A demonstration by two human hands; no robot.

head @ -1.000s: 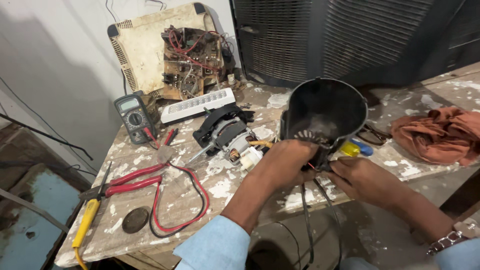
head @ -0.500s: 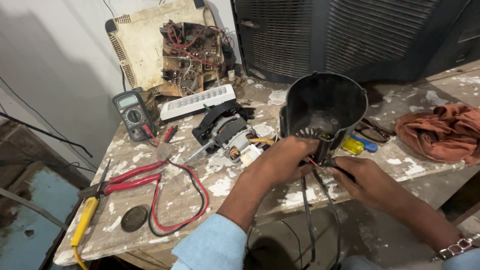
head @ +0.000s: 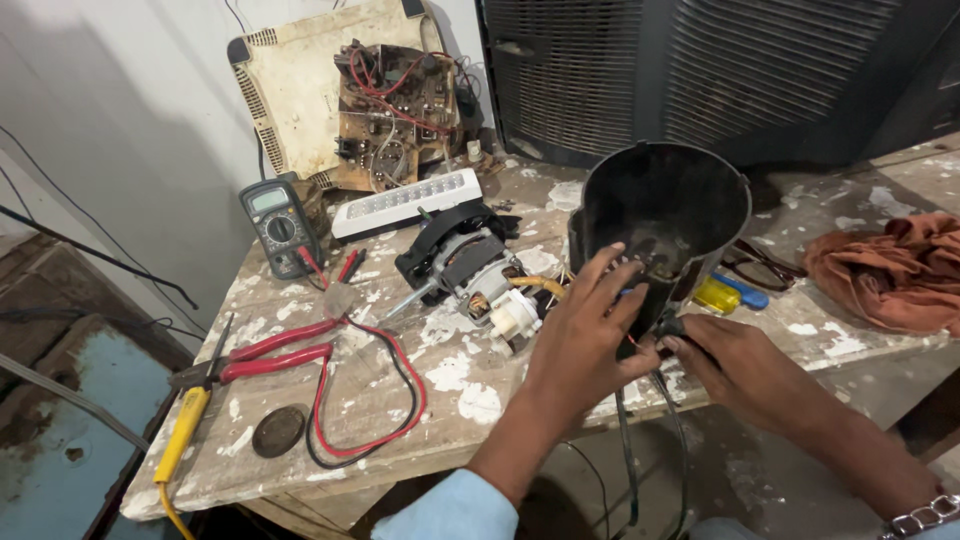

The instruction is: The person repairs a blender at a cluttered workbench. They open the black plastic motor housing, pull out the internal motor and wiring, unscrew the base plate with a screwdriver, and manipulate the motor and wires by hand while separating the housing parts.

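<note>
The black plastic shell (head: 665,225), shaped like a big cup, stands tilted at the front edge of the worn wooden table (head: 400,390), with its open mouth facing up toward the camera. The left hand (head: 590,335) is spread wide over the shell's near side, fingers bent around the rim and wall, so it has a loose hold on it. The right hand (head: 735,365) sits just under the shell with its fingers pinched together at the bottom, where thin black wires (head: 630,450) hang down past the table edge; I cannot tell just what those fingers are holding. The shell is so close to the edge that it could slip off and fall if the left hand lets go. A hard pull on the wires might snap them or pull them out of the shell. The small motor (head: 470,270) lies just beside the shell, and a bump could knock it. The red pliers (head: 275,350) and the looped red and black leads (head: 400,400) lie well apart to the left, near the meter (head: 278,225), so they are not in the way
</note>
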